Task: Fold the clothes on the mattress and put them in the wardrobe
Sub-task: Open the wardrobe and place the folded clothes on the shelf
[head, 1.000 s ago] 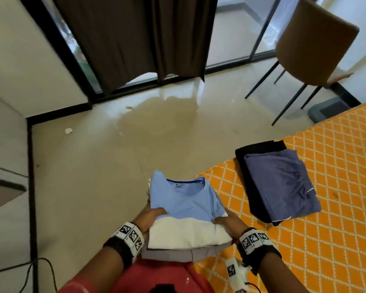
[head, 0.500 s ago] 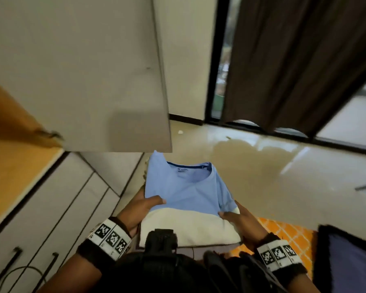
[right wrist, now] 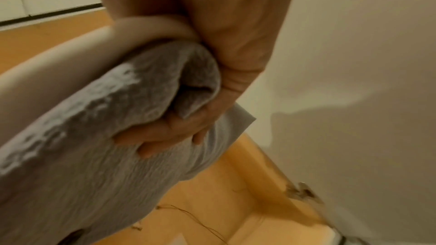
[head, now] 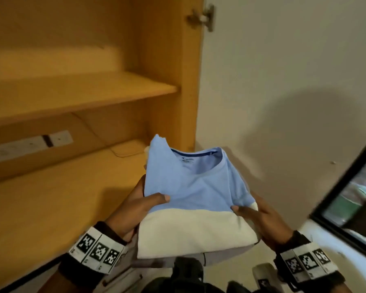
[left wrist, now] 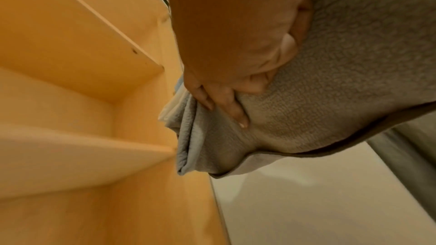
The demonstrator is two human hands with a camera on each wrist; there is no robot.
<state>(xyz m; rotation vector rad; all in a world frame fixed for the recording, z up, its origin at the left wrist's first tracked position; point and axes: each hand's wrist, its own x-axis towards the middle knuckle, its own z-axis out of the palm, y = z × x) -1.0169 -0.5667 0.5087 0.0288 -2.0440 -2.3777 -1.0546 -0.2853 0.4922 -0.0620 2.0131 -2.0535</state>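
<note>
I carry a stack of folded clothes [head: 190, 199] in front of the open wardrobe [head: 76, 182]: a light blue and cream T-shirt on top, a grey knit garment [left wrist: 342, 88] underneath. My left hand [head: 135, 206] grips the stack's left edge, thumb on top, fingers [left wrist: 226, 103] below. My right hand [head: 256, 216] grips the right edge the same way, its fingers [right wrist: 169, 137] curled under the grey fabric [right wrist: 94, 156]. The stack's far end hangs over the lower wooden shelf [head: 51, 199], near the wardrobe's right side panel [head: 190, 85].
An upper wooden shelf [head: 72, 94] sits above the lower one. The open wardrobe door [head: 283, 81], with a hinge [head: 203, 17] at the top, stands to the right. A dark window frame [head: 347, 199] shows at the far right. A white strip [head: 30, 144] lies on the back panel.
I have turned left from the mattress and window to the open wardrobe, carrying the stack with both hands. The grip is unchanged; the stack now reaches over the lower shelf.
</note>
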